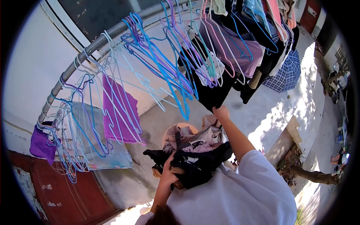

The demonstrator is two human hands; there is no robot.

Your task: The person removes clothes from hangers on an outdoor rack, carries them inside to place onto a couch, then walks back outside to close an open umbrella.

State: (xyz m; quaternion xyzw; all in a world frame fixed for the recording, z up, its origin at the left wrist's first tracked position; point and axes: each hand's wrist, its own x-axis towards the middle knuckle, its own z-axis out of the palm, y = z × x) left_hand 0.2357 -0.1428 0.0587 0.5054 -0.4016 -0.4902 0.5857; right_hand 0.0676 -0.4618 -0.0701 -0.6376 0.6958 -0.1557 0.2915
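Note:
Raised in front of me, my right hand pinches the lower edge of a black garment that hangs from the rail among the hangers. My left hand is closed on a bundle of black clothes held against my body. Pink and pale clothes lie just beyond that bundle. Behind them shows the rim of an orange-pink basin, mostly covered. Near the black garment hangs a small white patterned cloth, with a mauve garment to its right.
A metal rail curves overhead, carrying several blue and purple hangers. A purple cloth and a purple bag hang toward the left. A checked umbrella is at right. A tree trunk lies beyond my right side.

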